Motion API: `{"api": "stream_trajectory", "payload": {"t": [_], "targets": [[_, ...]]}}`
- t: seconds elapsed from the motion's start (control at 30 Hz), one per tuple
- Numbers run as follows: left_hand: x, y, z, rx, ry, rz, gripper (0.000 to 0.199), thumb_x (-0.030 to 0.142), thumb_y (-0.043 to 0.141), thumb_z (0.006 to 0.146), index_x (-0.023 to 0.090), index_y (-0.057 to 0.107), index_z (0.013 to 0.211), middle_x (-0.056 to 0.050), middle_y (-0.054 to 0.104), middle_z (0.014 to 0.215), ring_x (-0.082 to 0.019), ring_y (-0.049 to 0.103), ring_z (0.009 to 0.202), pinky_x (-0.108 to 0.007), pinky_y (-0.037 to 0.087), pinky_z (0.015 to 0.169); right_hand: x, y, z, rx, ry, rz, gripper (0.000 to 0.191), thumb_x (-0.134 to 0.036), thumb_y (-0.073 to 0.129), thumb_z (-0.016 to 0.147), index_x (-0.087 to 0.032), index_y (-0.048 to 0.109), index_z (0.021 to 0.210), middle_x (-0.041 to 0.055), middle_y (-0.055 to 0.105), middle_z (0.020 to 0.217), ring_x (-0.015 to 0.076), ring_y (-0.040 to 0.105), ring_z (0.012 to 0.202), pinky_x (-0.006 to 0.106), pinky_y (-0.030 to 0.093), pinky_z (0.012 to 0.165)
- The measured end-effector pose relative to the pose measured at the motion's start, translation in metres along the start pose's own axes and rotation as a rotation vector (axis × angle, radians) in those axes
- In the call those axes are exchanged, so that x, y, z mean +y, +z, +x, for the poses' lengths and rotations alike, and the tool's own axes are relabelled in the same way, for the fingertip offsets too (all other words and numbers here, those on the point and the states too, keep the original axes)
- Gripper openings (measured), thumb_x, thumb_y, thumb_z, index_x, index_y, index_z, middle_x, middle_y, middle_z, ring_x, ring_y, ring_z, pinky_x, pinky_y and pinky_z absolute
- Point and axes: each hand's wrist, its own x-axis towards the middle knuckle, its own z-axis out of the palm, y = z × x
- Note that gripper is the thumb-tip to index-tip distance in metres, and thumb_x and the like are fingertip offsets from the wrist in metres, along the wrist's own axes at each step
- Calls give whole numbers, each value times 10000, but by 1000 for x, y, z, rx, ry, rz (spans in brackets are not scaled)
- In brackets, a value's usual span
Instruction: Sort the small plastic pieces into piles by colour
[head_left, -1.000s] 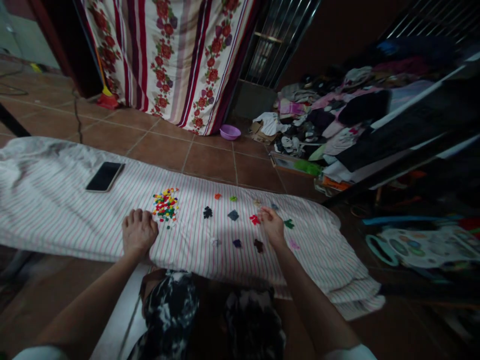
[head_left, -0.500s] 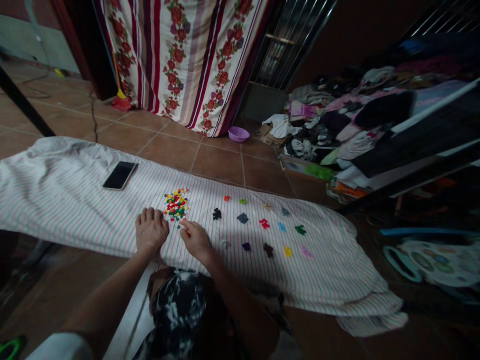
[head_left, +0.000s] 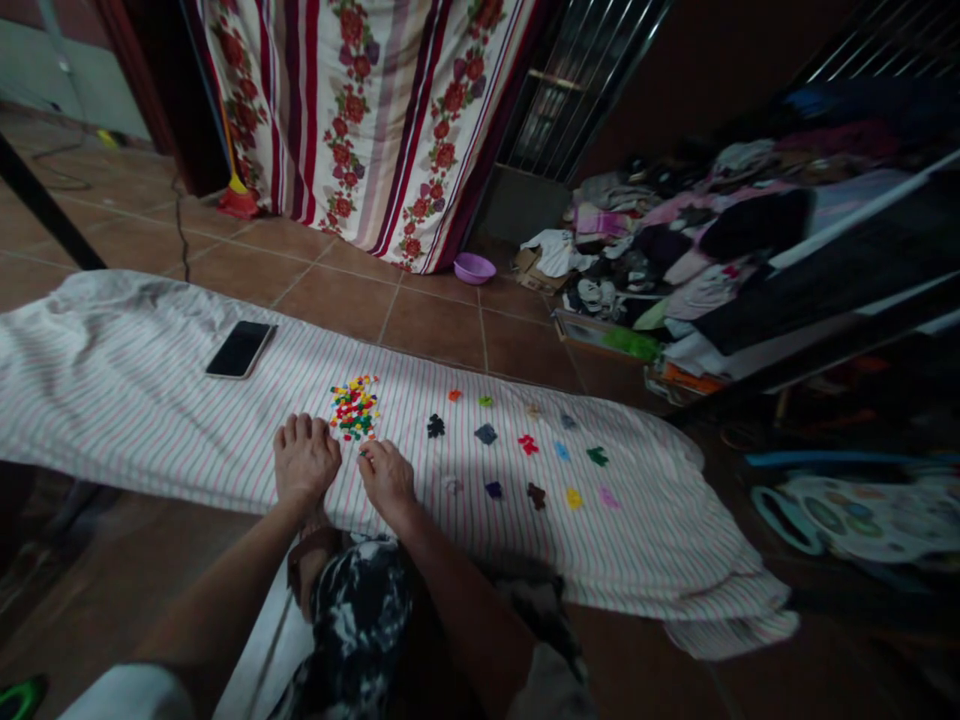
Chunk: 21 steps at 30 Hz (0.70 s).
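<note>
My left hand [head_left: 306, 462] lies palm down on the striped cloth, fingers stretched out, close to a mixed pile of tiny coloured pieces [head_left: 354, 408] in red, yellow, green and other colours. Just below that pile, my right hand [head_left: 388, 482] is closed in a pinch. A small green piece [head_left: 365, 455] shows at its fingertips. To the right, little single-colour heaps lie in rows, among them a black heap [head_left: 436, 426], a red heap [head_left: 528, 444], a dark green heap [head_left: 597, 456], a brown heap [head_left: 536, 496] and a yellow heap [head_left: 574, 498].
A phone [head_left: 240, 349] lies on the striped cloth [head_left: 150, 420] at the left. Beyond the cloth are a floral curtain [head_left: 375, 120], a purple basin [head_left: 474, 268] and a broom [head_left: 238, 200]. Piled clothes [head_left: 697, 230] fill the back right.
My right fingertips have closed on the small green piece that lay on the cloth below the pile. My left hand stays in nearly the same place. The view has shifted slightly.
</note>
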Motion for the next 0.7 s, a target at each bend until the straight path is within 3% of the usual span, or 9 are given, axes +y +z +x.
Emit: {"api": "stream_trajectory", "payload": {"t": [0.2, 0.4, 0.53, 0.7], "targets": [[1, -5, -1, -2, 11, 11, 322, 307, 337, 889, 153, 600, 994, -143, 596, 1079, -310, 481, 1168, -433, 345, 964, 8, -6, -6, 27, -52, 163, 190, -209, 506, 904, -225, 640, 1038, 31, 690, 1005, 157, 629, 962, 263, 463, 883], [2, -11, -1, -43, 6, 2, 341, 303, 330, 876, 152, 608, 1004, -150, 604, 1065, -313, 484, 1165, -436, 357, 941, 19, -23, -14, 101, 46, 407, 246, -189, 544, 844, -243, 633, 1067, 17, 708, 998, 151, 665, 892, 280, 518, 827], [4, -15, -1, -58, -1, -29, 350, 298, 338, 865, 143, 611, 1019, -170, 605, 1102, -322, 471, 1182, -454, 358, 950, 40, -46, -21, 196, 123, 534, 212, -201, 528, 820, -230, 644, 994, 10, 715, 869, 149, 677, 781, 271, 544, 730], [6, -21, -1, -56, 7, -97, 361, 277, 374, 842, 85, 623, 1018, -224, 603, 1076, -353, 488, 1154, -488, 362, 944, 88, -91, -35, 318, 173, 520, 215, -237, 523, 775, -220, 663, 937, 9, 699, 796, 156, 658, 727, 273, 534, 694]]}}
